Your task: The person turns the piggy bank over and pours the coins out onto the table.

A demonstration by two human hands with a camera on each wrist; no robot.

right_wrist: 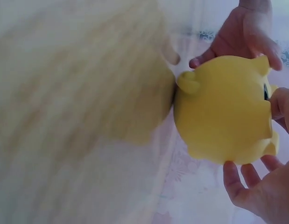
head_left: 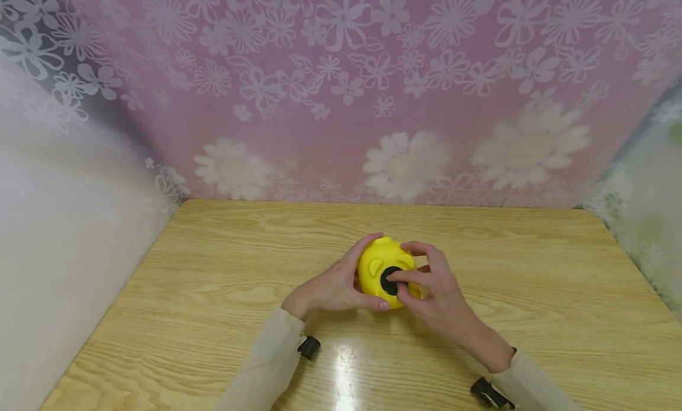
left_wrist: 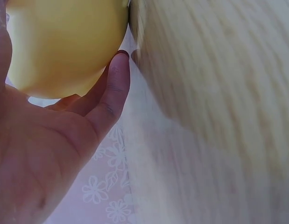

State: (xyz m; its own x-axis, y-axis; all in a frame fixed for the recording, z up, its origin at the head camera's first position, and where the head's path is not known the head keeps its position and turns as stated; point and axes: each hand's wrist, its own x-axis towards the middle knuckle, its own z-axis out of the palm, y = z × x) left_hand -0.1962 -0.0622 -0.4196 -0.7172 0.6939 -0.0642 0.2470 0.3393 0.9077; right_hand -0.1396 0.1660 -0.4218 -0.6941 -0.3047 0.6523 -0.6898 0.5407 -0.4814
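A yellow piggy bank (head_left: pixel 375 267) lies tipped on the wooden table (head_left: pixel 213 269), its underside with a round black plug (head_left: pixel 391 282) turned toward me. My left hand (head_left: pixel 333 286) grips its left side, fingers over the top and thumb underneath. My right hand (head_left: pixel 437 292) curls round its right side, with a finger and thumb on the plug. The left wrist view shows the piggy bank (left_wrist: pixel 65 42) cupped in my left hand (left_wrist: pixel 46 149). In the right wrist view the piggy bank (right_wrist: pixel 223 112) sits between my left hand (right_wrist: pixel 247 32) and my right hand (right_wrist: pixel 256 191).
A pink flowered curtain (head_left: pixel 341 91) hangs behind the table's far edge, and pale sheets close off both sides. Black wrist straps (head_left: pixel 309 346) show on both sleeves. Bare wood (head_left: pixel 559 292) lies all around the hands.
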